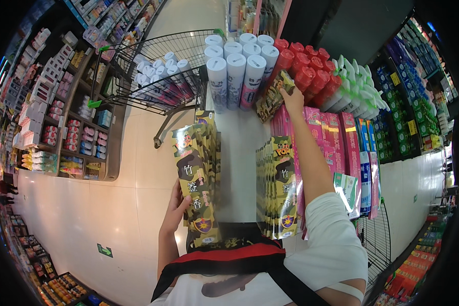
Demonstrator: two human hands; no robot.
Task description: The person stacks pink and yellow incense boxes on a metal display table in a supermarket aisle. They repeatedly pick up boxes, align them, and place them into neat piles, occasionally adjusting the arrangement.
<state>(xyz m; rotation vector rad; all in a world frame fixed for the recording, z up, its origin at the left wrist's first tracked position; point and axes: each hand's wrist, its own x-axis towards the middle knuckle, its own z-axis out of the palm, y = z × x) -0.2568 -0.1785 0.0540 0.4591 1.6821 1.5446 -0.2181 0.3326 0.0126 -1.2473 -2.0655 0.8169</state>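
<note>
My left hand (179,204) holds the lower left side of a row of camouflage-print incense boxes (197,183), which stand upright at the left edge of a pale display surface (237,153). Farther away and to the right, my right hand (293,100) grips a tilted camouflage-print box (274,95) beside the red-capped cans. A second row of camouflage boxes (283,187) stands nearer me, left of pink boxes (333,141). White-capped spray cans (236,76) stand at the far end of the surface.
A wire shopping cart (153,76) holding more spray cans stands at the far left. Red-capped cans (304,76) and green-and-white trigger bottles (361,91) crowd the far right. Another wire cart (376,237) is at the right. Stocked shelves (76,126) line the left.
</note>
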